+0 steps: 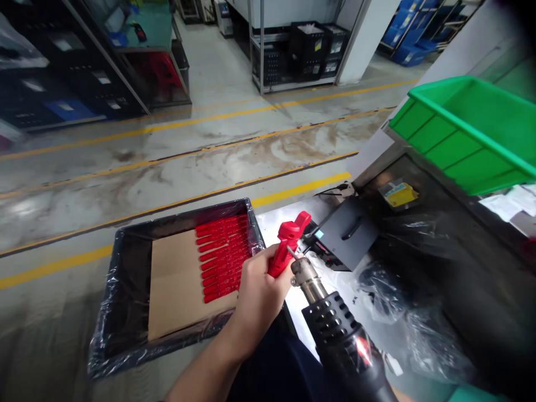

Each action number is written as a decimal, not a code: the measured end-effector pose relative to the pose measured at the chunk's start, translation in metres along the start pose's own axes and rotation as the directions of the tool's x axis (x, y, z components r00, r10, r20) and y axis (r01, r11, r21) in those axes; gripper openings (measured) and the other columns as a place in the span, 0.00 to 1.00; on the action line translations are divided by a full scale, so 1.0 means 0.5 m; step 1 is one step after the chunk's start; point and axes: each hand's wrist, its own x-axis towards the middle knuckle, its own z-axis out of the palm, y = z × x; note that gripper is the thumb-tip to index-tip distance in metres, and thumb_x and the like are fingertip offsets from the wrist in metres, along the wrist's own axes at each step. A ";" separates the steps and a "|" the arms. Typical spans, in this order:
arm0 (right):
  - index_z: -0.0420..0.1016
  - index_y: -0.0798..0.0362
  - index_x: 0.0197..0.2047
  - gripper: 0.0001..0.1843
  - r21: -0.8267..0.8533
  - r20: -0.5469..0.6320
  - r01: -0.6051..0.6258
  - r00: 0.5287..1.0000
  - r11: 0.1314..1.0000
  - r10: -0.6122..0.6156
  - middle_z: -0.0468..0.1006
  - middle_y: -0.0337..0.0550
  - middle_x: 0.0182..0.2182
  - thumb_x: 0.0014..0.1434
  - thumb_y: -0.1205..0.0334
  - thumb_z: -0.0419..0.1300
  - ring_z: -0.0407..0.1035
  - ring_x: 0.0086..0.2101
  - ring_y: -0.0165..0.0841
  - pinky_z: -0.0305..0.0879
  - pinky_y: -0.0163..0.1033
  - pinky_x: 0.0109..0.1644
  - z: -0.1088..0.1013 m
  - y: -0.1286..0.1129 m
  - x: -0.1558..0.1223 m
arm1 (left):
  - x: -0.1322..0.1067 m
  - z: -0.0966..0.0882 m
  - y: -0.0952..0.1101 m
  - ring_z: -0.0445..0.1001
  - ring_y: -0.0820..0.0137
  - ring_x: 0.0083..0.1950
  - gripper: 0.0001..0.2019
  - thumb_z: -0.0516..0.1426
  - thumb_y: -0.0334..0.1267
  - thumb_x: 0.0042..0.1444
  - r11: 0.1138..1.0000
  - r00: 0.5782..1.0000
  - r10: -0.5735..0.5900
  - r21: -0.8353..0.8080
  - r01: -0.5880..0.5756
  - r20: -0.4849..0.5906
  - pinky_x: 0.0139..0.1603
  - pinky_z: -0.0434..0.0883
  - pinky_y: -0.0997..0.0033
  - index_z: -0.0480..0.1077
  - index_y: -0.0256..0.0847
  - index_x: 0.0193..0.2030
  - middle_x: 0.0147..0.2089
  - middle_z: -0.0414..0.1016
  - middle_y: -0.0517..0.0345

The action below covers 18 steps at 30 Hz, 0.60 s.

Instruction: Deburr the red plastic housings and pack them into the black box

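The left hand (262,285) clamps a red plastic part (288,243) at lower centre, right at a heat gun's nozzle (307,279) — held there to meet its heat; the right hand is out of view, its grip unknown.

Red plastic moulded part (288,245), held tilted, just beside heat gun nozzle (307,277)

We see our bare left hand (262,285) at the lower centre of the frame, curled shut with the fingers wrapped round and the knuckles turned up. Our left forearm (205,371) rises to it from the bottom edge, slanting up and right. Only a sliver of our right hand (400,395) shows, at the bottom edge, lower right; its grip is hidden.
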 end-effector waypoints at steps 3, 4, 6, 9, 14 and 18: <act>0.66 0.02 0.55 0.52 -0.031 0.006 0.000 1.000 1.000 0.000 0.82 0.08 0.44 0.21 0.46 0.68 0.71 0.58 0.59 0.75 0.60 0.19 0.024 0.012 -0.026 | 0.002 0.000 0.004 0.68 0.69 0.29 0.07 0.57 0.27 0.53 0.999 0.999 0.032 0.024 -0.032 -0.009 0.40 0.71 0.70 0.71 0.41 0.27 0.25 0.69 0.63; 0.66 0.02 0.54 0.52 -0.025 0.005 -0.002 1.000 1.000 0.003 0.81 0.07 0.44 0.21 0.46 0.68 0.72 0.58 0.59 0.75 0.59 0.18 0.025 0.016 -0.034 | 0.002 0.001 0.005 0.68 0.69 0.29 0.07 0.57 0.27 0.53 0.999 0.999 0.035 0.026 -0.035 -0.010 0.40 0.71 0.70 0.71 0.41 0.27 0.25 0.69 0.62; 0.66 0.01 0.54 0.52 0.004 0.015 0.000 1.000 1.000 0.000 0.81 0.06 0.44 0.21 0.46 0.69 0.73 0.57 0.59 0.74 0.58 0.17 0.026 0.025 -0.046 | 0.002 0.001 0.007 0.69 0.68 0.29 0.07 0.57 0.28 0.53 0.999 0.999 0.035 0.026 -0.035 -0.009 0.39 0.71 0.70 0.72 0.41 0.27 0.25 0.69 0.61; 0.68 0.04 0.54 0.50 0.067 0.034 0.006 0.999 0.998 -0.009 0.82 0.09 0.42 0.23 0.46 0.69 0.74 0.55 0.59 0.74 0.56 0.16 0.043 0.037 -0.053 | 0.004 0.002 0.007 0.68 0.68 0.29 0.07 0.57 0.30 0.55 0.999 0.999 0.041 0.035 -0.041 -0.007 0.38 0.70 0.70 0.72 0.41 0.27 0.25 0.70 0.61; 0.70 0.08 0.54 0.48 0.143 0.036 -0.065 0.998 0.988 0.060 0.83 0.13 0.40 0.25 0.46 0.69 0.77 0.51 0.61 0.71 0.57 0.14 0.058 0.023 -0.051 | 0.006 0.003 0.009 0.66 0.70 0.28 0.06 0.57 0.30 0.56 0.999 1.000 0.020 0.031 -0.020 0.002 0.34 0.68 0.72 0.72 0.41 0.29 0.26 0.69 0.62; 0.65 0.06 0.60 0.47 0.176 0.084 -0.242 0.969 0.954 0.231 0.83 0.18 0.47 0.35 0.39 0.71 0.75 0.54 0.61 0.74 0.57 0.18 -0.013 0.016 -0.034 | 0.011 0.004 0.015 0.67 0.71 0.28 0.05 0.60 0.34 0.56 0.998 0.999 -0.048 0.037 0.048 0.015 0.30 0.65 0.73 0.72 0.40 0.29 0.24 0.68 0.63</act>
